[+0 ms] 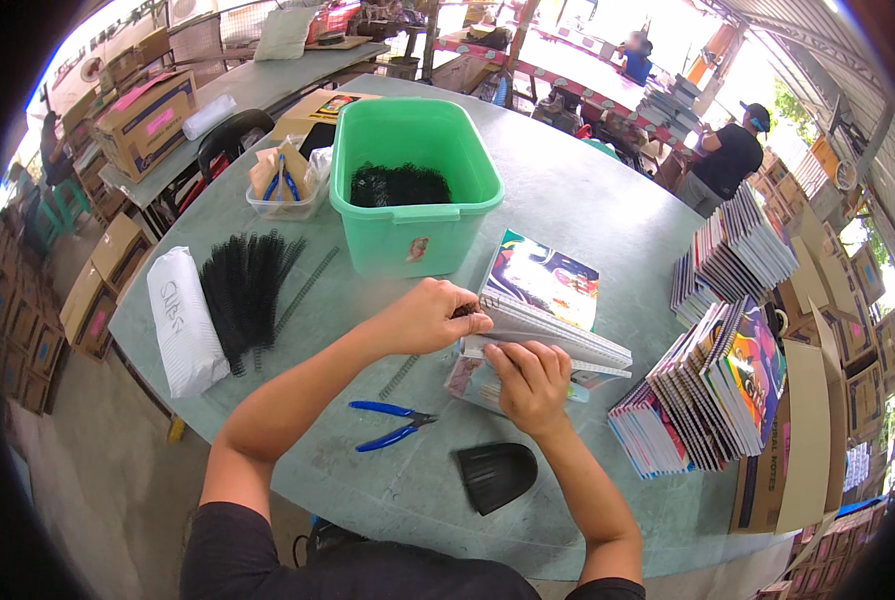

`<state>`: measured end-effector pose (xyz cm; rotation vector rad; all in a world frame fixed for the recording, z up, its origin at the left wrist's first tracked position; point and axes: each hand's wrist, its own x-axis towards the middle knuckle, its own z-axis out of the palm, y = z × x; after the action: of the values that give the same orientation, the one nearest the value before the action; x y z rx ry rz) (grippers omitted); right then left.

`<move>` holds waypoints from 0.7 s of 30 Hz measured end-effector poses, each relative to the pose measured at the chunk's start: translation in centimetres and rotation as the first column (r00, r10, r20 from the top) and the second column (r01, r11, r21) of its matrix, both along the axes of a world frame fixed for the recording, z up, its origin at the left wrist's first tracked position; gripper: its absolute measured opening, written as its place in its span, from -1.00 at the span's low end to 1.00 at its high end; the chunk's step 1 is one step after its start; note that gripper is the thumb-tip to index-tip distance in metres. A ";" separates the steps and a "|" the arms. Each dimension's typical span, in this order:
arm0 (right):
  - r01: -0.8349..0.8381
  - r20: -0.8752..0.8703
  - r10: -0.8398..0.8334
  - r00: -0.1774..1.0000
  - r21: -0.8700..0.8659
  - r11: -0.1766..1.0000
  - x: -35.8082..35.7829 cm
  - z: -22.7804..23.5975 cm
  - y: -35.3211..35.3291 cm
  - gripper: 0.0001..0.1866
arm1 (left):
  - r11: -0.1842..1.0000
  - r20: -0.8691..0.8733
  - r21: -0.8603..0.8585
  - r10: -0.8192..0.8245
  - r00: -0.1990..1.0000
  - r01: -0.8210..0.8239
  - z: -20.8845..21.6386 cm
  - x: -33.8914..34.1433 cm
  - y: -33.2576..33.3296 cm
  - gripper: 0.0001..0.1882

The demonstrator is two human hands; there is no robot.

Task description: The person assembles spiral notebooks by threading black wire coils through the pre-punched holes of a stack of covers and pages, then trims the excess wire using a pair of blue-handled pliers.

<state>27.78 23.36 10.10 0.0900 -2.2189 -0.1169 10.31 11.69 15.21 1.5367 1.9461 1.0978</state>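
A notebook (558, 338) is tilted up between my hands, its white page edges and punched edge toward me. My left hand (430, 316) is closed at its left corner; a small dark bit shows between the fingers, perhaps coil. My right hand (533, 388) grips the near edge, fingers bent. Beneath and behind are more notebooks, one with a colorful cover (548, 278). A loose black spiral coil (400, 376) lies by my left forearm. Nearer me are blue-handled cutting pliers (396, 425), jaws apart, and a black ribbed, rounded piece (496, 478).
A green tub (418, 240) holds black coils. At left are a coil bundle (248, 295), a white wrapped package (183, 320) and a clear container (286, 205) with tools. Stacked notebooks (703, 390) and an open carton (808, 440) stand right. A person (728, 155) stands beyond.
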 end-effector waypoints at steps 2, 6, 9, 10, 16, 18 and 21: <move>0.001 -0.015 -0.001 1.000 -0.030 1.000 0.1 0.2 -0.2 -0.63 | 0.993 0.096 -0.115 -0.023 0.995 0.033 0.5 0.0 0.0 -0.69; 0.039 0.003 -0.039 0.999 -0.050 0.998 0.0 0.4 -0.6 -0.62 | 0.999 0.048 0.042 -0.019 0.999 0.017 -0.4 -0.3 0.1 -0.67; 0.076 0.017 -0.075 0.997 -0.056 0.996 -0.3 1.0 -1.6 -0.65 | 0.979 -0.096 0.195 0.085 0.992 -0.065 -1.5 -0.2 0.3 -0.67; 0.085 0.040 -0.083 0.996 -0.060 0.995 -0.3 1.5 -2.1 -0.67 | 0.970 -0.119 0.213 0.141 0.983 -0.114 -1.4 -0.2 0.1 -0.68; 0.123 0.226 -0.056 0.973 -0.295 0.948 -3.1 3.9 -1.3 -0.72 | 0.928 0.122 0.305 0.183 0.975 -0.213 -4.0 1.1 -3.6 -0.66; 0.200 0.327 -0.108 0.939 -0.262 0.944 -4.6 3.7 -0.5 -0.71 | 0.932 0.114 0.335 0.105 0.988 -0.138 -4.5 1.9 -3.9 -0.65; 0.227 0.325 -0.149 0.934 -0.217 0.949 -5.0 3.6 0.0 -0.66 | 0.955 0.105 0.241 0.151 0.983 -0.172 -2.9 2.3 -3.9 -0.69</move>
<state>22.81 23.32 13.74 -0.2656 -2.5297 0.0800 12.65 7.75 12.34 1.4436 1.9629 1.5030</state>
